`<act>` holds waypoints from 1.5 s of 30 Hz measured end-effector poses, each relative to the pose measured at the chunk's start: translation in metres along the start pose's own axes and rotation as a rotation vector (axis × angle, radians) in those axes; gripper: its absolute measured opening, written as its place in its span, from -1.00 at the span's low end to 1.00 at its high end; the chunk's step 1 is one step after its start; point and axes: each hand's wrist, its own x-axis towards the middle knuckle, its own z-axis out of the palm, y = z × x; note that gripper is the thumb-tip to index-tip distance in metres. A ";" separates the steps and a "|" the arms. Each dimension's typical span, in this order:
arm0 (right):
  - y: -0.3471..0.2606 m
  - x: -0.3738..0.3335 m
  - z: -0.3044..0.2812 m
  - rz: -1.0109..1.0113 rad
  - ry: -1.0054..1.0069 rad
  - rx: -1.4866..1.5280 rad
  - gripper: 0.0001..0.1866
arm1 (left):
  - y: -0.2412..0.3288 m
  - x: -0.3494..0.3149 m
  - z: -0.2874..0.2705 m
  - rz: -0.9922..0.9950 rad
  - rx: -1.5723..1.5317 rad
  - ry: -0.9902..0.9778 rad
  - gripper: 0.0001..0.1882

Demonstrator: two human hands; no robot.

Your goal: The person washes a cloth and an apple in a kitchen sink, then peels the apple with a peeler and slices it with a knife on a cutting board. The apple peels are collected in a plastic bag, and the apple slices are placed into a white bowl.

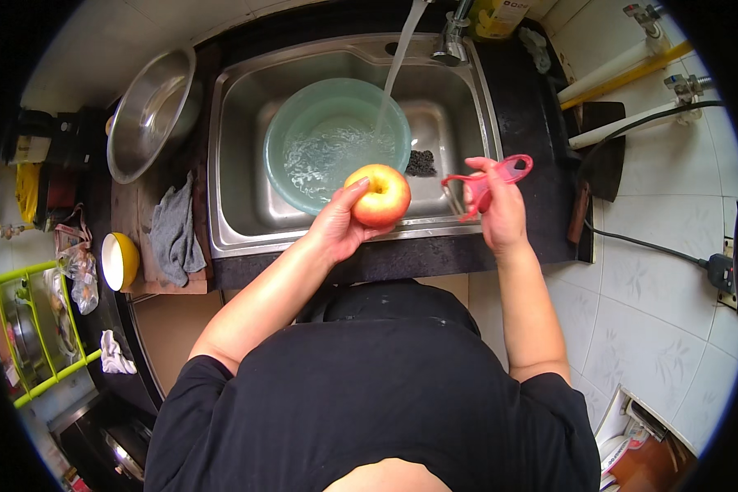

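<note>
My left hand (343,223) is closed around a red and yellow apple (388,203), its stem end turned up, just over the near rim of the sink. In my right hand (500,209) is a peeler with a red handle (514,170), its blade end pointing left toward the apple but apart from it. Behind the apple, a pale green basin (276,176) of water sits in the metal sink (231,184). Water pours into it in a stream from the faucet (451,45). A dark scouring pad (421,163) lies in the sink to the basin's right.
Left of the sink, a large steel bowl (152,115) leans tilted, with a grey cloth (175,234) and a yellow bowl (121,261) nearer me. On the right, a cleaver (596,156) hangs against the tiled wall near pipes and a black cable (648,248).
</note>
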 end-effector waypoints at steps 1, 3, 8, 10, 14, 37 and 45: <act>-0.004 -0.001 0.010 0.020 -0.018 -0.046 -0.66 | -0.001 0.001 0.006 0.024 0.032 0.038 -0.44; -0.008 -0.003 0.027 -0.037 -0.127 -0.098 -0.78 | 0.000 0.003 0.015 0.047 0.150 0.006 -0.43; 0.007 -0.001 0.042 -0.089 -0.257 -0.103 -0.85 | 0.004 -0.002 0.039 0.038 0.206 -0.052 -0.46; 0.010 0.002 0.038 -0.085 -0.301 -0.083 -0.86 | 0.005 -0.003 0.040 0.050 0.266 -0.074 -0.48; 0.005 0.007 0.027 -0.124 -0.272 -0.149 -0.84 | 0.003 -0.008 0.046 0.057 0.319 -0.052 -0.50; -0.009 0.048 -0.009 0.371 -0.706 0.195 -0.76 | 0.024 0.003 0.031 -0.388 0.483 -0.395 -0.39; -0.003 0.052 0.002 0.353 -0.732 0.108 -0.73 | 0.020 0.007 0.019 -0.406 0.511 -0.368 -0.38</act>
